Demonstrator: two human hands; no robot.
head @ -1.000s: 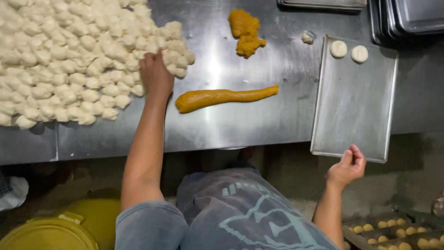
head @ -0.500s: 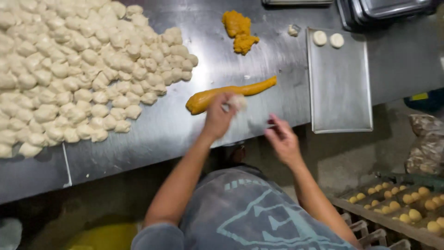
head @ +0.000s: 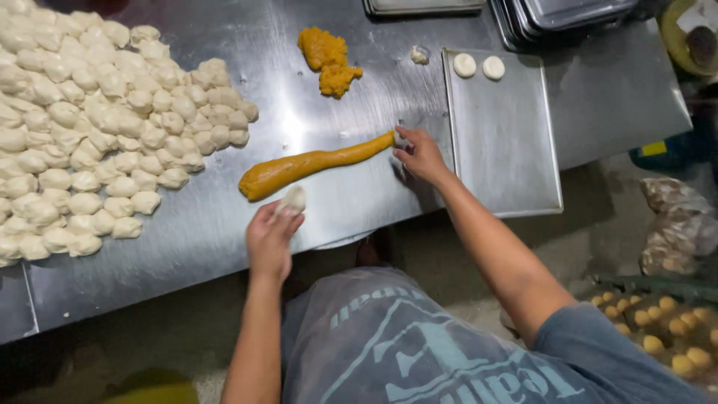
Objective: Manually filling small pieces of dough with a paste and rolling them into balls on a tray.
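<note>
Left hand (head: 269, 238) grips dough ball (head: 292, 199); right hand (head: 420, 155) touches filling roll (head: 314, 163).

The pile of dough pieces (head: 97, 127) runs past the left edge; stacked trays (head: 568, 15) are cut off above.

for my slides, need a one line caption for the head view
Left hand holds a dough piece while right hand touches the orange filling roll on a steel table.

A scuffed stainless-steel worktable (head: 224, 247) fills the upper frame, glare near its centre — below it, a dim, gritty concrete floor (head: 598, 224), with stacked metal trays (head: 568, 19) at upper right.
</note>
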